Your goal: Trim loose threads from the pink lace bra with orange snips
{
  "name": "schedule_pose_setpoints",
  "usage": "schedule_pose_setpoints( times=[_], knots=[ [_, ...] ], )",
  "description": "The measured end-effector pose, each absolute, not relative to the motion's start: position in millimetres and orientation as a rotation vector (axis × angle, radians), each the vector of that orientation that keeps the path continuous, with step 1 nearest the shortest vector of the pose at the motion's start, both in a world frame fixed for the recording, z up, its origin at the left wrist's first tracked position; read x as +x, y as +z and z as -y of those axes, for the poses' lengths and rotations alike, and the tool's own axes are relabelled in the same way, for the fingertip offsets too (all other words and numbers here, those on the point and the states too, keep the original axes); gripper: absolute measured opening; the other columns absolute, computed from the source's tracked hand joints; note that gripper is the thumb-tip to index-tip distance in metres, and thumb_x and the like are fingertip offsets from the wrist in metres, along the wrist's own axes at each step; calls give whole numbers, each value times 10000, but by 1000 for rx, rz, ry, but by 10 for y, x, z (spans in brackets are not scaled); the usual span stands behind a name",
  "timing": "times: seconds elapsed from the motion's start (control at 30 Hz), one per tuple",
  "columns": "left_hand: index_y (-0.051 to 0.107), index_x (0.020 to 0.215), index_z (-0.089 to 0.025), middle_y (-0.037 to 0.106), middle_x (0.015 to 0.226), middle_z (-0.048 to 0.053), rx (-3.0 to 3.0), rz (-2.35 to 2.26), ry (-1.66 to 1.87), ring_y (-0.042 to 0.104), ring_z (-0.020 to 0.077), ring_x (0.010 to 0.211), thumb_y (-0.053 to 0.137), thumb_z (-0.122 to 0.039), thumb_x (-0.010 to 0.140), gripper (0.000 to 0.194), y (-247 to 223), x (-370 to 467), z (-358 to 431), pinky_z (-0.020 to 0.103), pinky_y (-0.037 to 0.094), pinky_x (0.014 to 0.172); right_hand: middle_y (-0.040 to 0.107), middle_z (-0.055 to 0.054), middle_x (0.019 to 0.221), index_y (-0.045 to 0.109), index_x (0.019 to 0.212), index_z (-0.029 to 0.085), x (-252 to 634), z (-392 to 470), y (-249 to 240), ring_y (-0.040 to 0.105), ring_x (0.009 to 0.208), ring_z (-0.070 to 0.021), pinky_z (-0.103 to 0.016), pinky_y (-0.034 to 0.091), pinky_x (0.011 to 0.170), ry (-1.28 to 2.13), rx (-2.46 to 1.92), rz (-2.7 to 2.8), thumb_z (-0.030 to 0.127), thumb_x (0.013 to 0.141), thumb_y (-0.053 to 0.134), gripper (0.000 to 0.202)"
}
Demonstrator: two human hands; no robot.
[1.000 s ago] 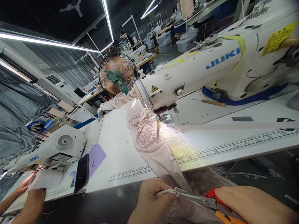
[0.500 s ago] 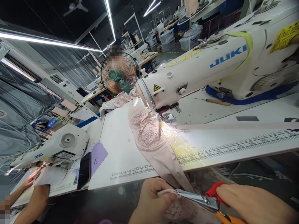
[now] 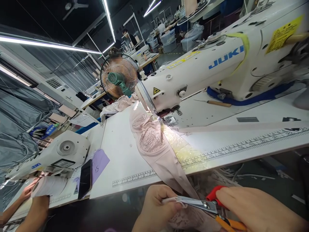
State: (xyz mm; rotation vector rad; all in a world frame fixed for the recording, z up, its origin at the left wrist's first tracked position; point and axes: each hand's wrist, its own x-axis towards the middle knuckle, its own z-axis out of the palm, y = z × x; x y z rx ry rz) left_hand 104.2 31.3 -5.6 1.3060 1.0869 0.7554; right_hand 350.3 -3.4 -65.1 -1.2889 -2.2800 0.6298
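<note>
A pink lace garment (image 3: 154, 145) trails from under the needle of the white JUKI sewing machine (image 3: 205, 71) across the table and over its front edge. Below that edge my left hand (image 3: 156, 209) pinches the garment's end. My right hand (image 3: 256, 209) grips scissors (image 3: 205, 206) with red and orange handles. Their blades sit at the fabric just beside my left fingers.
The white table (image 3: 120, 148) has ruler markings along its front edge. A phone (image 3: 84, 178) and a purple paper (image 3: 98, 162) lie at the left. A second JUKI machine (image 3: 55, 154) stands further left, where another person's hands (image 3: 26, 193) hold white fabric. A fan (image 3: 118, 77) stands behind.
The view shifted slightly. The scissors and both my hands stay at the garment's end, almost unmoved.
</note>
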Motion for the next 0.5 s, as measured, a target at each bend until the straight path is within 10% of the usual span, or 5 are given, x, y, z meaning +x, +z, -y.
schedule_pose_setpoints(
  times=[0.5],
  knots=[
    [666,583,-102,609,559,42,1302,-1070,694,472,88,488,816,-476,612,404,-25,1024,-352,191,325,457,618,-26,708,525,745,246,3471,54,-495,581,591,-248,-296,243,501,867,-1389,2241,416,758,673,226]
  ],
)
